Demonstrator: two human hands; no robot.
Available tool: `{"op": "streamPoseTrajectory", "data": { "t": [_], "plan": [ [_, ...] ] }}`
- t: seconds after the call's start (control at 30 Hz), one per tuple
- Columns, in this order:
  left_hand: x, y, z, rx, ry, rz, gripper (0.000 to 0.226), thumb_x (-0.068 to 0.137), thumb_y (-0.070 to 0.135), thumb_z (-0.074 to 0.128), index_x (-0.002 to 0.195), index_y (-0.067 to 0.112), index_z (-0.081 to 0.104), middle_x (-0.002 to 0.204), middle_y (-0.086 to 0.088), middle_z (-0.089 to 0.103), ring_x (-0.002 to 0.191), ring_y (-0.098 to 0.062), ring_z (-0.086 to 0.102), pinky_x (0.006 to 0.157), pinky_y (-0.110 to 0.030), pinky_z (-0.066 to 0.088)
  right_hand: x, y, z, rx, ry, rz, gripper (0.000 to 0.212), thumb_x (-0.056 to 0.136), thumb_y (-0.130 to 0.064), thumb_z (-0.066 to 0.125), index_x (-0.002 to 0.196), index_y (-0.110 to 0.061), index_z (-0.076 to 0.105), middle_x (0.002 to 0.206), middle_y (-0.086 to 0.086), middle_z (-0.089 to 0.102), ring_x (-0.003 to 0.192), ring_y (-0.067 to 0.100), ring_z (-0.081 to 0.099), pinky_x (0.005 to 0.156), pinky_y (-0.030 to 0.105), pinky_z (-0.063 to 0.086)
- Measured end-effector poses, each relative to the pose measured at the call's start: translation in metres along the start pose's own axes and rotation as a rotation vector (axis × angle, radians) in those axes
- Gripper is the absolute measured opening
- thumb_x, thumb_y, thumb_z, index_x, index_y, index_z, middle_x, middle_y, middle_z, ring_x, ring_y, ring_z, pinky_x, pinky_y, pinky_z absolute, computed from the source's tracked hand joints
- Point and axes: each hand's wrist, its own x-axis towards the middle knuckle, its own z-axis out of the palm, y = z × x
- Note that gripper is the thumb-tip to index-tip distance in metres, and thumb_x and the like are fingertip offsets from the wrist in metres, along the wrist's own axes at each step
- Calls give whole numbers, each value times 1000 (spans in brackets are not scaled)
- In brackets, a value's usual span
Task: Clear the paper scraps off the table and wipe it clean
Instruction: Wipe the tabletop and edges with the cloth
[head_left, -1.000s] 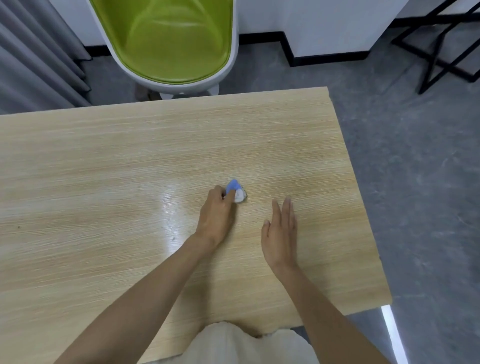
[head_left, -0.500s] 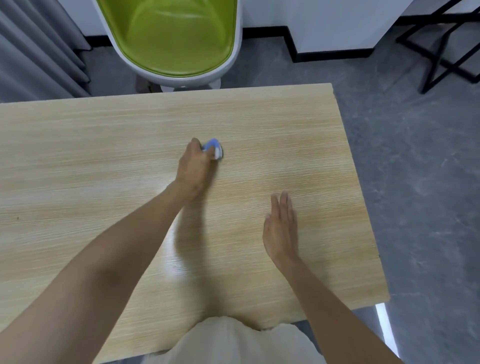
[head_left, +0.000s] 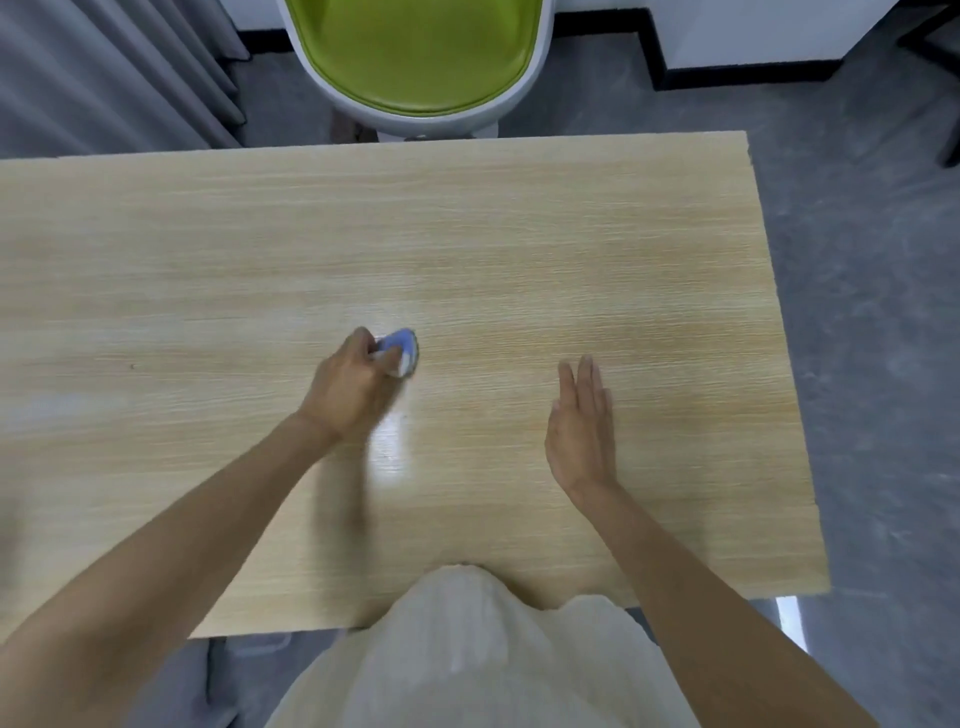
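Looking down on a pale wood-grain table (head_left: 208, 249) from a standing place at its near edge. At far left, beyond the table's back edge, grey curtain (head_left: 104, 67) folds hanging toward a grey floor (head_left: 857, 322). On the left part of the tabletop, one tiny dark speck (head_left: 132, 366), too small to identify.

Reaching in from the lower left with a bare forearm and gripping a small blue and white cloth (head_left: 402, 353) in the left hand (head_left: 348, 395), fingers curled round it, the cloth bunched and pressed to the wood near the table's middle. Both blurred. Just nearer than that hand, a bright glossy patch (head_left: 389, 452) on the wood.

Straight behind the table, close to its back edge, a chair (head_left: 415, 57) with a white shell and a green seat. At bottom centre, a cream garment (head_left: 467, 649) overlapping the near edge.

Right of the cloth and well apart from it, holding the right hand (head_left: 579, 426) palm down over the wood, fingers straight and close together, nothing in it. Touching the surface or just above it: cannot tell.

Past the table's right edge, a black baseboard (head_left: 753, 75) under a white wall, part of a black frame (head_left: 950, 140) in the upper right corner, and a short white strip of light (head_left: 789, 618) by the near right corner.
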Motion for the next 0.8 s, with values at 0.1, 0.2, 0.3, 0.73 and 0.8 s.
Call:
{"op": "streamPoseTrajectory", "data": {
  "t": [0.1, 0.2, 0.3, 0.73, 0.8],
  "plan": [
    [-13, -9, 6, 23, 234, -175, 19, 91, 30, 54, 101, 13, 57, 82, 4, 47, 83, -32, 54, 68, -28, 33, -5, -9, 3, -1, -10, -44, 60, 98, -1, 32, 152, -12, 9, 159, 11, -2, 147, 20, -7, 121, 40, 4],
    [-66, 10, 49, 22, 92, 27, 31, 76, 8, 66, 107, 8, 64, 84, -5, 46, 66, -30, 53, 54, -29, 39, -9, -14, 5, -12, -26, -53, 59, 97, -1, 33, 151, -12, 11, 159, 11, -2, 147, 21, -5, 121, 40, 4],
    [-108, 19, 61, 38, -194, 387, 36, 65, 11, 77, 98, 12, 64, 78, -6, 52, 58, -22, 52, 46, -20, 36, -10, -16, 5, -36, -50, -69, 59, 98, -3, 32, 151, -12, 10, 159, 11, -2, 147, 21, -5, 121, 40, 3],
    [-116, -4, 52, 163, -146, 312, 19, 86, 19, 59, 102, 10, 55, 83, -3, 47, 62, -19, 52, 54, -29, 44, -5, -39, 4, -52, -123, -153, 53, 102, -14, 24, 152, -13, 7, 160, 9, -4, 147, 19, -8, 120, 39, -1],
    [-93, -20, 38, 190, -157, 387, 22, 96, 39, 45, 96, 17, 49, 75, 8, 46, 62, -4, 44, 67, -27, 41, -6, -39, 5, -67, -141, -156, 52, 103, -15, 23, 152, -13, 6, 160, 8, -6, 147, 19, -8, 120, 38, -2]
  ]
}}
